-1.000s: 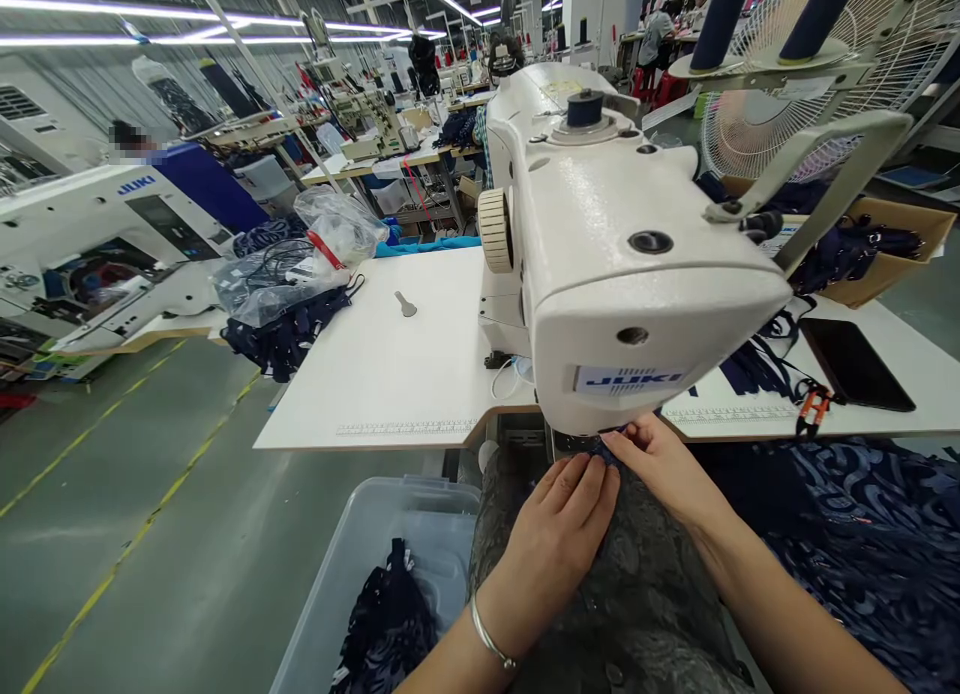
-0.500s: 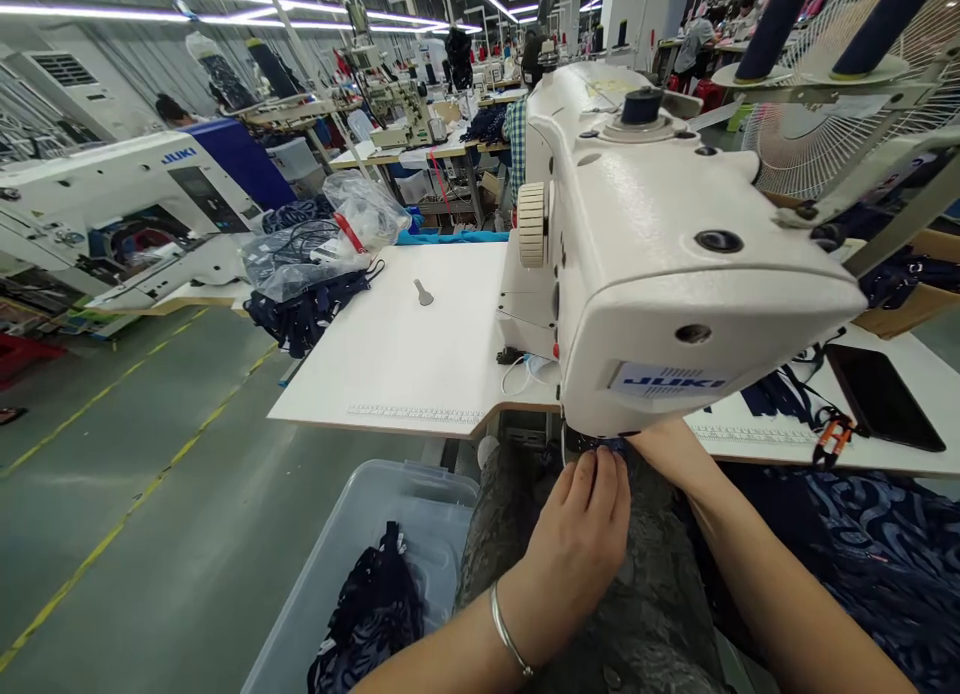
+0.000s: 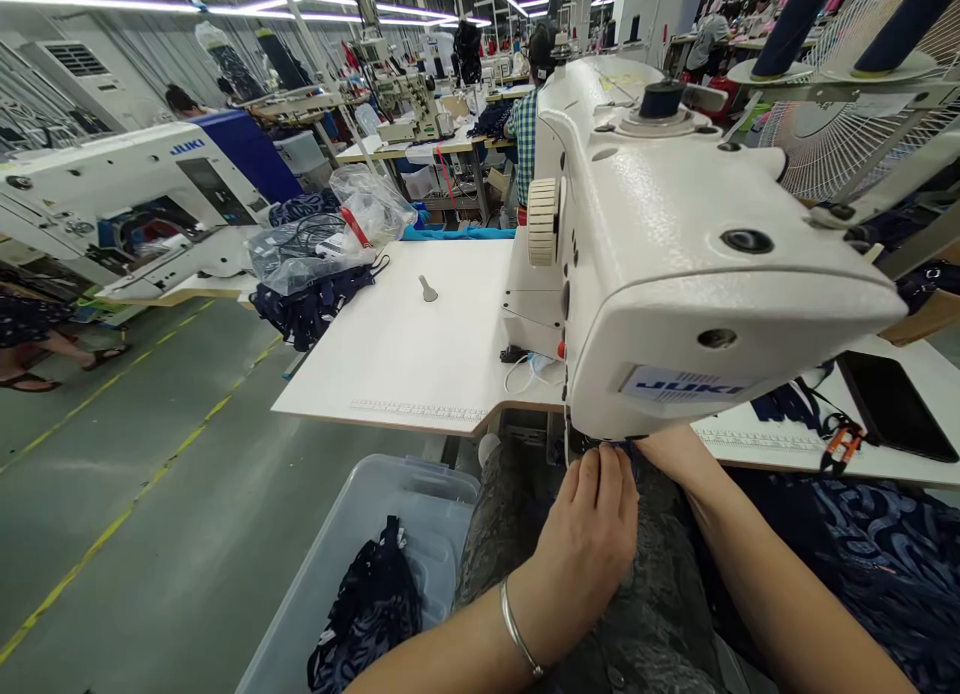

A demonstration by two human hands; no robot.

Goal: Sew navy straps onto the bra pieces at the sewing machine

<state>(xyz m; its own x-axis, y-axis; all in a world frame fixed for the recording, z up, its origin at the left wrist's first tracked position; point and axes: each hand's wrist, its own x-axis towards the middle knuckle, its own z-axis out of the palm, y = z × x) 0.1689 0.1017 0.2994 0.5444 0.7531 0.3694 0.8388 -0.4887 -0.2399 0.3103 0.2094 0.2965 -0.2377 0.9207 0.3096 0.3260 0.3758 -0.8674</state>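
Note:
My left hand (image 3: pixel 594 529), a silver bangle on its wrist, is raised under the head of the white JUKI sewing machine (image 3: pixel 720 324). Its fingers are bent and pressed together on a small piece of navy fabric (image 3: pixel 624 445), of which only a sliver shows. My right hand (image 3: pixel 664 446) reaches in from the other side beneath the machine head. Only its back edge and wrist are visible, with the fingers hidden. The needle area is also out of sight behind the head.
A clear plastic bin (image 3: pixel 300 584) holding navy lace garments (image 3: pixel 375 599) stands at lower left. On the white table (image 3: pixel 405 344) lies a small metal piece (image 3: pixel 427 289). Orange-handled snips (image 3: pixel 841 446) and a black phone (image 3: pixel 896 404) lie right. Patterned navy fabric (image 3: pixel 870 554) hangs below.
The view has shifted slightly, and both hands keep nearly the same place at the machine. A person's legs in sandals have come into view at the far left.

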